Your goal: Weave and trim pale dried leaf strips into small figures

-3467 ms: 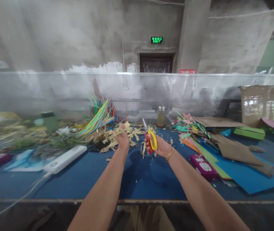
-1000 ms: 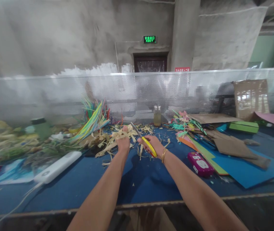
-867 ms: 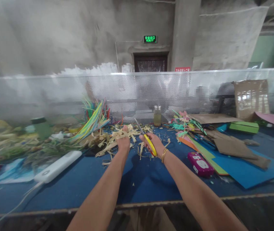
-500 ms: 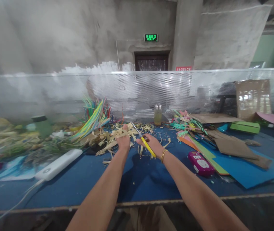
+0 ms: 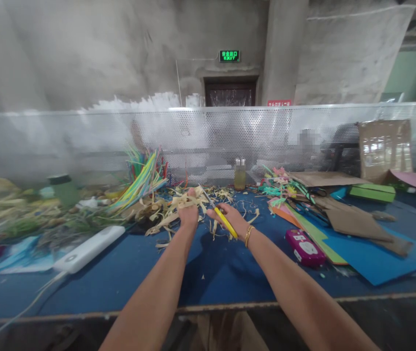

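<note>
My right hand [image 5: 233, 219] is closed round yellow-handled scissors [image 5: 227, 223]. Their blades point up and to the left, towards my other hand. Pale dry husk-like strips [image 5: 181, 201] are pinched in my left hand [image 5: 189, 213], just left of the blade tips. Whether the blades touch a strip is too small to tell. More strips and thin trimmings [image 5: 226, 195] lie scattered on the blue table [image 5: 226, 282] around both hands.
Colourful pipe cleaners [image 5: 144, 178] stand back left, near a dark-lidded green container [image 5: 64, 191]. A white power strip [image 5: 91, 248] lies at left. Behind my hands is a bottle [image 5: 240, 174]. Rightward lie a purple case [image 5: 305, 247], cardboard [image 5: 357, 222] and blue sheets [image 5: 372, 263]. A perforated metal screen [image 5: 200, 141] borders the back.
Very little differs. My left hand and the scissors have shifted only slightly, and both hands keep their hold.
</note>
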The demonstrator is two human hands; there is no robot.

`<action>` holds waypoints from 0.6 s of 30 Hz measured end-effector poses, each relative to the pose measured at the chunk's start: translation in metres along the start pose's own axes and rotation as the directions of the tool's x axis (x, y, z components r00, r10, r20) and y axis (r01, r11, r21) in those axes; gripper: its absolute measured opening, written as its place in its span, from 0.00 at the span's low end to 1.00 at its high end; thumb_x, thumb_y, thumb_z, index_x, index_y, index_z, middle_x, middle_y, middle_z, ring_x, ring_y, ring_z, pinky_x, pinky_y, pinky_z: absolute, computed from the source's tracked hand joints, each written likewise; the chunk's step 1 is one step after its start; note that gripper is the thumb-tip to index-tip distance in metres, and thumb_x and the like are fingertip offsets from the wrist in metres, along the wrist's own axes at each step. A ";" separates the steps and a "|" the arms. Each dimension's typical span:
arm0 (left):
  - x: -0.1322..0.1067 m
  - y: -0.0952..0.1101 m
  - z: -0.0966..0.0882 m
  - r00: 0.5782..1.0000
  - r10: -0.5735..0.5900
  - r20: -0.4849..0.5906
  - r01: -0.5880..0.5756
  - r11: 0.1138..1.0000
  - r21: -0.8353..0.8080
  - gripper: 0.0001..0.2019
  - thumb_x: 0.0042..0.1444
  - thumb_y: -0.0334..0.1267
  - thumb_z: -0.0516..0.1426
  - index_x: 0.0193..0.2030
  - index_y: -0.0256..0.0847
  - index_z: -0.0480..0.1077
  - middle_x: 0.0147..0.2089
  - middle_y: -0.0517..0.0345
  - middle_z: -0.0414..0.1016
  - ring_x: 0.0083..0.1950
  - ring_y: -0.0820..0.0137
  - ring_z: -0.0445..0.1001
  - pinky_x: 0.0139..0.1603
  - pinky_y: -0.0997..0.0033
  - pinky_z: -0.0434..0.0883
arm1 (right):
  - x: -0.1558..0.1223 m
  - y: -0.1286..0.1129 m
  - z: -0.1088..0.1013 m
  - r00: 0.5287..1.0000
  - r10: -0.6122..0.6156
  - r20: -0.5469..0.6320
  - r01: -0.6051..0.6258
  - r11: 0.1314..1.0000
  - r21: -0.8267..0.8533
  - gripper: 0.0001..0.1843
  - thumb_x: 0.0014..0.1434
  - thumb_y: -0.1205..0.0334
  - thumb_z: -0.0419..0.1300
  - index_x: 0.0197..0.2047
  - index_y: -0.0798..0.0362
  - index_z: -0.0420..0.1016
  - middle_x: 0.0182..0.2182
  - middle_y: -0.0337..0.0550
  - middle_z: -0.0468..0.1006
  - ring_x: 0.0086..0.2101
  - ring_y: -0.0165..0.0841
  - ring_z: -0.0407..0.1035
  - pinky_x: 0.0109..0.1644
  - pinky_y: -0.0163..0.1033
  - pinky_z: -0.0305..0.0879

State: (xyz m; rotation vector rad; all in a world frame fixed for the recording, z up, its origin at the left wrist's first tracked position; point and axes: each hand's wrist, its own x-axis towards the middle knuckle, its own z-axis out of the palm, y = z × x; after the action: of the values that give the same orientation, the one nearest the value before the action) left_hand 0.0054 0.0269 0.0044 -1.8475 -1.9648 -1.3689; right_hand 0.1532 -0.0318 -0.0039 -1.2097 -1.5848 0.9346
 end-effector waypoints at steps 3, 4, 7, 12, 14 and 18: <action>0.000 -0.001 -0.003 1.000 0.020 0.010 -0.020 1.000 -0.014 0.24 0.60 0.30 0.41 0.62 0.36 0.60 0.48 0.44 0.75 0.53 0.62 0.70 0.59 0.59 0.58 | 0.001 0.002 0.000 1.000 0.011 0.023 -0.012 1.000 0.014 0.26 0.45 0.42 0.62 0.41 0.52 0.69 0.20 0.33 0.66 0.18 0.23 0.57 0.20 0.29 0.53; 0.000 -0.001 -0.005 0.999 0.034 0.015 -0.034 0.999 -0.012 0.24 0.59 0.29 0.40 0.62 0.35 0.60 0.48 0.44 0.75 0.53 0.62 0.70 0.59 0.59 0.58 | 0.002 0.003 0.000 0.999 0.015 0.032 -0.016 1.000 0.020 0.26 0.45 0.41 0.62 0.41 0.52 0.69 0.20 0.33 0.65 0.18 0.23 0.57 0.19 0.29 0.52; -0.001 0.001 -0.007 0.998 0.053 0.034 -0.053 0.999 0.000 0.24 0.59 0.28 0.40 0.62 0.35 0.60 0.48 0.44 0.75 0.52 0.62 0.71 0.59 0.59 0.58 | 0.002 0.003 0.000 0.999 0.024 0.037 -0.026 0.999 0.034 0.27 0.44 0.41 0.62 0.41 0.52 0.69 0.19 0.33 0.66 0.18 0.23 0.57 0.18 0.29 0.52; -0.002 0.006 -0.009 0.997 0.061 0.038 -0.062 0.998 0.020 0.24 0.59 0.28 0.40 0.61 0.35 0.60 0.46 0.43 0.76 0.51 0.61 0.71 0.58 0.57 0.59 | 0.002 0.002 0.001 0.998 0.045 0.044 -0.047 0.997 0.057 0.27 0.44 0.41 0.63 0.42 0.51 0.69 0.19 0.32 0.65 0.17 0.23 0.57 0.18 0.28 0.53; -0.002 0.006 -0.009 0.997 0.066 0.045 -0.068 0.997 0.043 0.24 0.58 0.27 0.41 0.61 0.35 0.61 0.46 0.43 0.76 0.51 0.61 0.72 0.58 0.57 0.59 | 0.001 0.003 0.001 0.998 0.036 0.053 -0.039 0.998 0.058 0.27 0.45 0.41 0.62 0.42 0.51 0.69 0.19 0.33 0.66 0.17 0.23 0.58 0.18 0.28 0.53; -0.003 0.006 -0.010 0.990 0.109 0.092 -0.118 0.988 0.104 0.26 0.56 0.24 0.41 0.60 0.33 0.62 0.47 0.41 0.75 0.51 0.62 0.72 0.58 0.57 0.59 | -0.001 0.002 0.002 0.998 0.029 0.050 -0.032 0.997 0.071 0.26 0.45 0.41 0.62 0.40 0.51 0.68 0.19 0.33 0.66 0.17 0.23 0.58 0.17 0.28 0.53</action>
State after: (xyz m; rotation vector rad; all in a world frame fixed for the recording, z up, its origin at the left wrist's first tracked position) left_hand 0.0068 0.0172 0.0111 -1.9648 -1.8988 -1.1450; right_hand 0.1524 -0.0325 -0.0063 -1.1717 -1.5621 1.0393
